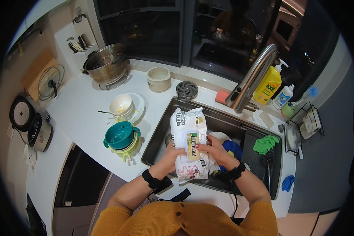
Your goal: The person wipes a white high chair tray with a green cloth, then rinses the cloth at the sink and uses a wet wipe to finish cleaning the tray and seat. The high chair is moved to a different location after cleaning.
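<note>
Both hands hold a white soft pack of wet wipes (pixel 191 121) with a yellow and green lid, over the kitchen sink (pixel 160 138). My left hand (pixel 172 156) grips its left side, thumb across the front. On the right side is my right hand (pixel 216 149), its thumb on the lid. The fingers behind the pack are hidden. Below and behind my right hand, a white plate (pixel 221 136) and a blue and yellow item (pixel 233 149) lie in the sink. A green cloth (pixel 265 144) rests at the sink's right side.
Left of the sink are teal bowls (pixel 119 135), a white bowl (pixel 121 103) on a plate and a steel pot (pixel 106 66). The faucet (pixel 250 79) arches over the back edge, near a yellow pump bottle (pixel 268 85). A wire rack (pixel 295 141) stands at the right.
</note>
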A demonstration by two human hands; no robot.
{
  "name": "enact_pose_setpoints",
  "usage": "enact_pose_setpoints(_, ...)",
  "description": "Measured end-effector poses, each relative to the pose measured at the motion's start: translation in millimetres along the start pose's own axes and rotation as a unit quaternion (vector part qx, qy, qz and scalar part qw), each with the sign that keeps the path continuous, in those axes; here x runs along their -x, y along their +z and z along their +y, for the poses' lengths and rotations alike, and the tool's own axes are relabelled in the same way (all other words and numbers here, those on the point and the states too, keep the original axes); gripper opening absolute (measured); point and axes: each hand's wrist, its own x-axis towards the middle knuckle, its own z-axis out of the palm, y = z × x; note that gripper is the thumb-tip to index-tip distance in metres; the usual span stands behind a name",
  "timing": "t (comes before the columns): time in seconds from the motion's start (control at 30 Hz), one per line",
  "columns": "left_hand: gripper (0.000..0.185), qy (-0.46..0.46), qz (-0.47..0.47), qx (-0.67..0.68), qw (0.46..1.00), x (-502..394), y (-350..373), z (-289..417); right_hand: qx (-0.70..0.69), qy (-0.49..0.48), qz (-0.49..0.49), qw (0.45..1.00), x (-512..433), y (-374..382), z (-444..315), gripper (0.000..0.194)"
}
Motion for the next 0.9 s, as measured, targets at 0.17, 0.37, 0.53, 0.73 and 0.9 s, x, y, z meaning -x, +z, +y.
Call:
enact_pose_setpoints(0.17, 0.051, -0.063, -0.030, 0.068, 0.995, 0.7, -0.1, 7.0, -0.003, 0.013, 0.013, 1.000, 5.2, -0.2, -5.5, 0.062)
enact_pose_setpoints(0.37, 0.040, 0.015, 0.031, 0.004, 0.999, 1.0, 5.5, 0.7, 0.036, 0.024, -0.021, 0.999, -0.8, -13.7, 5.7, 0.056)
enact_pose_setpoints(0.53, 0.041, 0.082, 0.085, 0.067, 0.991, -8.2, -3.5, 4.2, -0.071, 0.097, -0.077, 0.990, 8.2, -28.1, 28.1, 0.054)
enact_pose_setpoints(0.73, 0.041, 0.128, 0.073, 0.167, 0.975, -26.2, -2.0, -0.1, -0.108, -0.009, -0.014, 0.994, -0.9, -3.3, 46.2, 0.053)
enact_pose_setpoints(0.9, 0.041, 0.126, 0.057, 0.115, 0.984, -40.9, 2.0, 0.6, -0.295, 0.006, -0.035, 0.955, -35.6, -1.4, 13.2, 0.040)
